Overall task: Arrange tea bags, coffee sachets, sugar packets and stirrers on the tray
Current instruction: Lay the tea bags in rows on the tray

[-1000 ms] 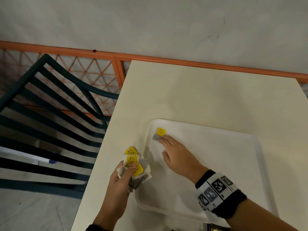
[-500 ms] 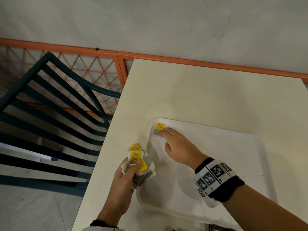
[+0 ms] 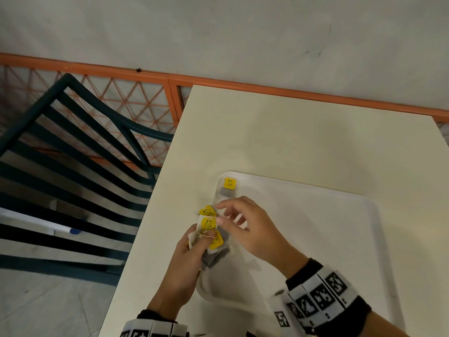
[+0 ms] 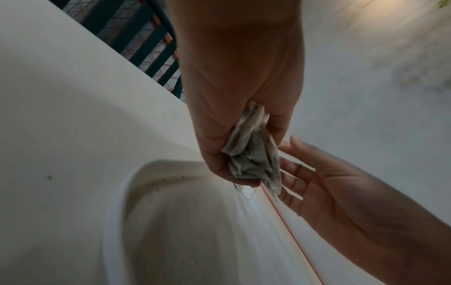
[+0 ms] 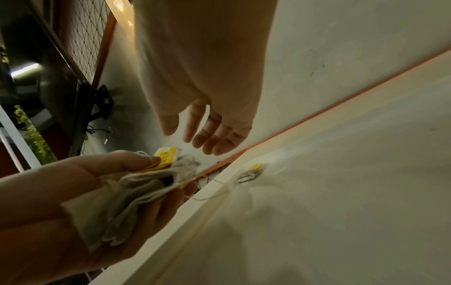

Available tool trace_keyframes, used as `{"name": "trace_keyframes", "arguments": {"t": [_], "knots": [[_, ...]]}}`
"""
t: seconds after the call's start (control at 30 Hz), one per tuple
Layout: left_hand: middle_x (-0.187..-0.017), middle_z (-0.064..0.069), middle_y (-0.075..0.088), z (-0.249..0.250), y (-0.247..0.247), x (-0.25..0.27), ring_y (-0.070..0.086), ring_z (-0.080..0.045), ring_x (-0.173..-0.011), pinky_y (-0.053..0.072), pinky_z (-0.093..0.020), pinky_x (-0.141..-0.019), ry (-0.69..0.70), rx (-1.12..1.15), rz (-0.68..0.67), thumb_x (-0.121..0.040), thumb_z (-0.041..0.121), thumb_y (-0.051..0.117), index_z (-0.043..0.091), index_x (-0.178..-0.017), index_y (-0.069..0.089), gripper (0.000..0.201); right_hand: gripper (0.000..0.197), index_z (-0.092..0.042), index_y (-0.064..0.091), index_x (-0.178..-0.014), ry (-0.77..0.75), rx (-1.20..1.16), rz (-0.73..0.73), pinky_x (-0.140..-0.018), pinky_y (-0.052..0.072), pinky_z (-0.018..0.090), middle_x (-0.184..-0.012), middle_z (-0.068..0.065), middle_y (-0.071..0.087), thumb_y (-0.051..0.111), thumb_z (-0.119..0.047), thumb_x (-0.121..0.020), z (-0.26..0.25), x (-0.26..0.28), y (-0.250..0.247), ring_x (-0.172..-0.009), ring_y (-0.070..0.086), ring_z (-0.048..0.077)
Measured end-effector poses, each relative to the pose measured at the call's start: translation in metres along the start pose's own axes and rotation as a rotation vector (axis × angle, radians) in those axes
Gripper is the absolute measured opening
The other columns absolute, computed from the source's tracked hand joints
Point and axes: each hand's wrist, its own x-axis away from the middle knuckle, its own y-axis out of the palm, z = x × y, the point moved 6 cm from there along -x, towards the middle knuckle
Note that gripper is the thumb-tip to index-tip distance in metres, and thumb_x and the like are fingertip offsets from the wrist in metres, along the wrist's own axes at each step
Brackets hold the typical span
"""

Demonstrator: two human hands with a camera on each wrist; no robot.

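Tea bags point(image 3: 211, 235) bunched, half-hidden in gripping left hand point(image 3: 181, 268); right hand point(image 3: 252, 228) loose-fingered, empty.

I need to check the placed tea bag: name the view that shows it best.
Head view: the tea bag lies unobstructed in the tray corner, yellow tag clear. The right wrist view shows it small and edge-on. The left wrist view does not show it.

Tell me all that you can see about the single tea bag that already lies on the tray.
The tea bag lies flat in the far left corner of the white tray, close to the rim. It is a small grey-white pouch that looks like thin paper, with a square yellow tag on top. In the right wrist view a thin string trails from it over the tray's rim. No hand touches it; the right hand is nearer the camera, beside it.
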Motion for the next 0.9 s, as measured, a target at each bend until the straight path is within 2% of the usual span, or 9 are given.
{"name": "trace_keyframes", "arguments": {"t": [0.17,0.23,0.3,0.4,0.53,0.6,0.67,0.8,0.9], "knots": [[-0.099,-0.021,0.066,0.001,0.004,0.004,0.061,-0.03,-0.086,0.051,-0.034,-0.069,0.015,-0.111,-0.005,-0.082,0.03,0.064,0.018,-0.104,0.065,0.025,0.016,-0.019,0.066,-0.09,0.017,0.018,-0.011,-0.068,0.04,0.009,-0.086,-0.02,0.048,0.062,-0.028,-0.077,0.004,0.004,0.007,-0.082,0.05,-0.002],[-0.096,-0.023,0.065,0.0,0.003,0.003,0.061,-0.031,-0.083,0.051,-0.031,-0.064,0.018,-0.137,0.001,-0.086,0.026,0.061,0.018,-0.103,0.064,0.019,0.004,-0.021,0.063,-0.085,0.036,-0.016,-0.016,-0.066,0.041,0.011,-0.085,-0.018,0.05,0.064,-0.022,-0.081,0.005,0.004,0.007,-0.081,0.051,0.0],[-0.096,-0.022,0.066,0.0,0.003,0.003,0.064,-0.03,-0.084,0.055,-0.031,-0.063,0.01,-0.159,0.012,-0.09,0.02,0.058,0.016,-0.105,0.064,0.017,0.011,-0.029,0.056,-0.081,0.049,-0.057,-0.025,-0.065,0.041,0.011,-0.084,-0.016,0.055,0.061,-0.02,-0.084,0.005,0.006,0.007,-0.079,0.052,0.001],[-0.099,-0.012,0.069,-0.001,0.001,0.003,0.065,-0.032,-0.096,0.056,-0.048,-0.081,0.004,-0.201,0.013,-0.082,0.032,0.063,0.022,-0.106,0.064,0.026,0.02,-0.033,0.049,-0.082,0.103,-0.133,-0.052,-0.066,0.039,0.014,-0.082,-0.012,0.06,0.056,-0.017,-0.09,0.007,0.006,0.007,-0.075,0.052,0.0],[-0.101,-0.017,0.068,0.002,0.003,0.004,0.066,-0.033,-0.095,0.057,-0.038,-0.072,-0.005,-0.082,-0.012,-0.079,0.024,0.062,0.01,-0.106,0.063,0.03,0.015,-0.026,0.048,-0.085,0.167,-0.304,-0.081,-0.073,0.042,0.023,-0.08,-0.005,0.061,0.051,-0.014,-0.093,0.009,0.006,0.008,-0.074,0.056,0.005],[-0.096,-0.015,0.069,0.004,0.005,0.006,0.069,-0.026,-0.087,0.056,-0.032,-0.066,0.016,-0.073,-0.037,-0.078,0.025,0.06,0.008,-0.104,0.063,0.031,0.014,-0.02,0.049,-0.086,0.208,-0.392,-0.089,-0.07,0.043,0.015,-0.079,-0.005,0.062,0.049,-0.009,-0.094,0.01,0.006,0.007,-0.07,0.057,-0.001],[-0.087,-0.006,0.072,0.006,0.004,0.007,0.069,-0.015,-0.076,0.053,-0.024,-0.058,0.03,-0.063,-0.035,-0.08,0.025,0.059,0.01,-0.101,0.064,0.027,0.01,-0.017,0.053,-0.088,0.242,-0.467,-0.072,-0.07,0.045,0.014,-0.081,-0.003,0.064,0.051,-0.009,-0.092,0.012,0.005,0.004,-0.072,0.059,0.001],[-0.076,-0.004,0.064,0.004,-0.003,0.007,0.055,-0.02,-0.072,0.042,-0.031,-0.061,0.05,-0.083,0.0,-0.081,0.038,0.065,0.016,-0.084,0.067,0.023,0.009,-0.012,0.06,-0.092,0.29,-0.603,0.011,-0.068,0.05,0.018,-0.081,0.001,0.065,0.053,-0.006,-0.09,0.018,0.003,-0.005,-0.071,0.06,0.007],[-0.075,-0.006,0.059,0.003,-0.009,0.004,0.049,-0.018,-0.072,0.038,-0.03,-0.062,0.049,-0.071,0.046,-0.078,0.033,0.057,0.013,-0.085,0.065,0.023,0.009,-0.009,0.061,-0.091,0.35,-0.73,0.07,-0.063,0.052,0.023,-0.08,0.004,0.063,0.054,-0.004,-0.088,0.023,-0.002,-0.011,-0.065,0.058,0.011]]}}
